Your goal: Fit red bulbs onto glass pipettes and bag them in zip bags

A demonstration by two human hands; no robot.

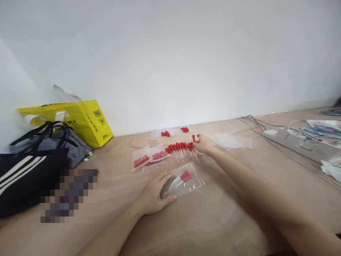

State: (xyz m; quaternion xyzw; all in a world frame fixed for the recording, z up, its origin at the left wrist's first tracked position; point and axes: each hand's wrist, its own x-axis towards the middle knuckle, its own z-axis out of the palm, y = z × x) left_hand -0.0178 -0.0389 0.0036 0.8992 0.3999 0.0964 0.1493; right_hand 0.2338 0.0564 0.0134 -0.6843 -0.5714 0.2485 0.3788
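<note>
My left hand [156, 192] lies with its fingers spread over the near-left end of a clear zip bag [195, 183]. Inside that bag are a few droppers [183, 177] with red bulbs and thin clear stems. Farther back, my right hand [204, 144] is closed at the right end of a row of loose red-bulbed droppers [179, 146]. Its fingertips pinch a dropper [193, 138] whose bulb stands above the others; my fingers hide part of it. Left of the row lie filled zip bags [140, 158], overlapping one another.
Another filled bag [173, 132] lies near the wall. A stack of flat clear bags [233, 141] is right of my right hand. A power strip [301, 144] with cables stands at right. A yellow bag [96, 121] and a black bag [29, 181] occupy the left side.
</note>
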